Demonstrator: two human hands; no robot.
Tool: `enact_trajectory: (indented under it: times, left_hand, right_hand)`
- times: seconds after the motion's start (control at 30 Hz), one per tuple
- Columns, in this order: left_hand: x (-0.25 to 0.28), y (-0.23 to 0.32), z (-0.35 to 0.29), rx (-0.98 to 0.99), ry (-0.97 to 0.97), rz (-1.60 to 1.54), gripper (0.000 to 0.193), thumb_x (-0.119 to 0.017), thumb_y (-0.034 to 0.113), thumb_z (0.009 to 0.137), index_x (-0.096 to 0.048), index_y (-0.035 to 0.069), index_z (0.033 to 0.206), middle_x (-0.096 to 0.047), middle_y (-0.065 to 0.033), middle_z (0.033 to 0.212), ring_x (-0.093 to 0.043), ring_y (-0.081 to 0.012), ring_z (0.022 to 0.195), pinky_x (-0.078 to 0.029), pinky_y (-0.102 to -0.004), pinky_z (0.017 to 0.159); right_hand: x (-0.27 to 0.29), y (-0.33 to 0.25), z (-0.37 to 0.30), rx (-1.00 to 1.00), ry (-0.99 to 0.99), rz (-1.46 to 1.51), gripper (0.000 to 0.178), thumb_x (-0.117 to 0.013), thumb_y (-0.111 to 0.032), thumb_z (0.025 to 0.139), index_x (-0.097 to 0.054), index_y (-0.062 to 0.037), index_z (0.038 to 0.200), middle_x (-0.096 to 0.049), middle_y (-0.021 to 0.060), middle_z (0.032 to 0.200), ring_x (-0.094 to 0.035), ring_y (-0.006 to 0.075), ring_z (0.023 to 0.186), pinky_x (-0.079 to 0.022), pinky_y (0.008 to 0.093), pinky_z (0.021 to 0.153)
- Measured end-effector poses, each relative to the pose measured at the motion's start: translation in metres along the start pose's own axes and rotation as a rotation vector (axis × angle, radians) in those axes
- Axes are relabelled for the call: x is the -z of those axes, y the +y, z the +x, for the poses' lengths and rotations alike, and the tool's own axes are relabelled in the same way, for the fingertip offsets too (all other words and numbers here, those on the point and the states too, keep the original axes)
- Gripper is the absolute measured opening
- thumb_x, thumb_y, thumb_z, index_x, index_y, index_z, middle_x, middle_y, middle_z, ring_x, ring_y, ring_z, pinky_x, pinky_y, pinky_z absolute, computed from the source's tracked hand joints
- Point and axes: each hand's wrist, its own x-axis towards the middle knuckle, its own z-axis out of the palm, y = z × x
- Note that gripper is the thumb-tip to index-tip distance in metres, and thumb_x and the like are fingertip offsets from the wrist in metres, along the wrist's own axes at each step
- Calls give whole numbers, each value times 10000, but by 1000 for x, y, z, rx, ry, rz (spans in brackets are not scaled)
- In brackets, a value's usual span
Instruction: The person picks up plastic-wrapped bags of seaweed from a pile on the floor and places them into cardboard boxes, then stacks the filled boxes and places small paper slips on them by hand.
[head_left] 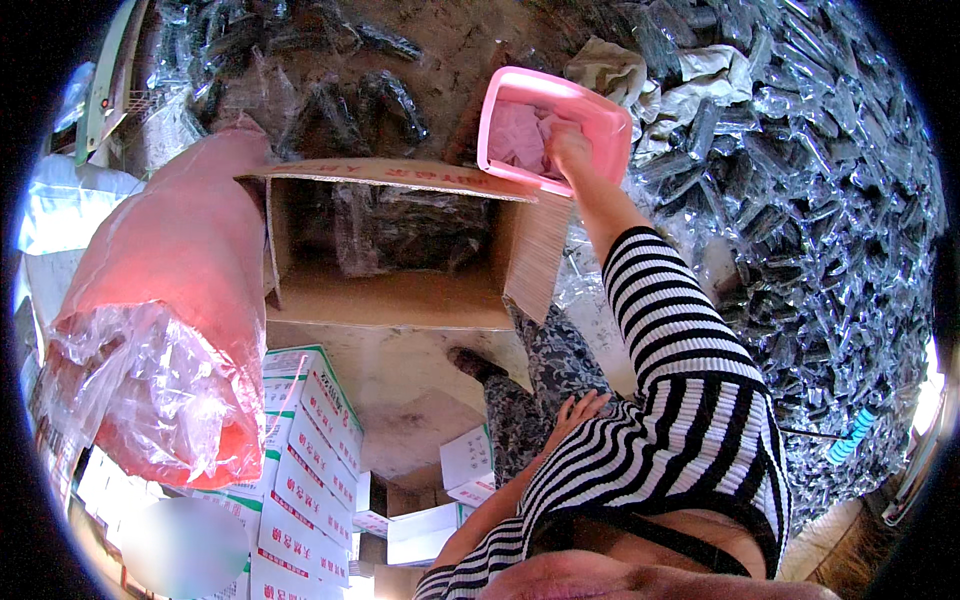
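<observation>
My right hand (568,147) reaches down into a pink plastic bin (609,115). Its fingers are curled against thin pale pink sheets (517,137), which look like paper or film; the fingertips are partly hidden. Against my waist and upper thigh lies my left hand (578,412), fingers stretched out and holding nothing. In front of me is an open cardboard box (400,308) with its flaps folded out. Clear-wrapped dark packs (400,230) lie within it. The bin stands beside the box's far right corner.
A heap of clear-wrapped dark packs (810,220) fills the right side. On the left stands a big red sack in clear plastic (170,240). White cartons (310,450) are stacked below it, with smaller white boxes (425,533) nearby. Beige cloth (715,80) lies beyond the bin.
</observation>
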Motion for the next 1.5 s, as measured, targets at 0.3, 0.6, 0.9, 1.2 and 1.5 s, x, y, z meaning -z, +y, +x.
enact_trajectory:
  times: [0.3,0.6,0.9,1.2,1.5]
  left_hand:
    - [-44,-36,-18,74,-110,343,619,-432,485,895,-270,266,1450,-221,-29,1511,-190,-247,1403,-116,-469,1118]
    - [63,30,-47,289,633,-185,272,-618,224,870,-638,4,1029,-660,-79,830,-604,-187,771,-472,-304,754]
    - [154,205,-132,-138,1137,-506,281,-571,173,933,-613,-28,1124,-647,-60,944,-633,-114,807,-539,-241,627]
    - [89,251,-260,64,1641,-167,206,-697,150,836,-672,-54,817,-645,-54,673,-615,-95,587,-490,-229,479]
    - [18,235,-355,-112,1788,-350,199,-604,148,911,-644,-42,866,-655,-53,733,-619,-78,663,-503,-224,574]
  right_hand:
    - [93,-9,-79,-197,252,77,313,-585,-276,771,-671,-32,947,-671,192,901,-645,374,856,-501,444,733]
    - [210,-71,-234,-151,-214,1480,226,-556,-77,890,-611,-24,1103,-660,43,946,-652,172,816,-536,309,684]
    - [286,-202,-395,619,-864,1269,201,-577,-105,906,-577,-9,1083,-624,39,944,-604,96,769,-546,257,602]
    - [327,-303,-509,940,-1108,932,310,-618,-119,891,-559,-17,1178,-629,33,985,-615,98,794,-532,236,551]
    - [305,-365,-582,1111,-1255,695,327,-631,-178,890,-591,-27,1178,-645,48,1011,-629,109,810,-551,235,547]
